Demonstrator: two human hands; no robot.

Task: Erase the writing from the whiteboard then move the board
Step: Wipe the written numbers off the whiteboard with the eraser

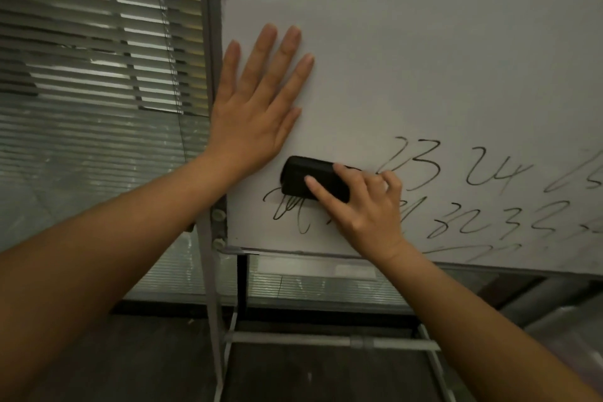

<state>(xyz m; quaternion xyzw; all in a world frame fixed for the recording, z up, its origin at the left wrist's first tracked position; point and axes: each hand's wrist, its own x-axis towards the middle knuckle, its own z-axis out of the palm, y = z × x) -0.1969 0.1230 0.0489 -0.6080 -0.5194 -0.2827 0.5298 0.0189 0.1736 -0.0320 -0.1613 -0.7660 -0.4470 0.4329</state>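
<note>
Inspecting this moment, we judge the erasing step to be in hand and far from finished. The right hand [362,202] grips a black eraser [313,178], fingers curled over its top and thumb along its near face, and holds it flat against the whiteboard [424,42] at about 7 o'clock of the board's visible face. The left hand [257,101] lies spread and flat on the board at 9 o'clock, fingers straight and apart, just beside the grey frame edge [213,75]; we take it to be steadying the board. Black writing [456,192] runs in rows from just under the eraser away to 4 o'clock, and a fainter line sits close to the bottom edge; the upper half of the board shows no marks. We judge that the next move calls for firm strokes toward 3 o'clock along each row, with the left hand bracing, since the board hangs on a light stand [326,341] and may well shift or swing under pressure. Moving the board is not yet due. As for containers, we see none: only window blinds [98,59] at 10 o'clock and the dark floor [156,359] beneath the stand.
</note>
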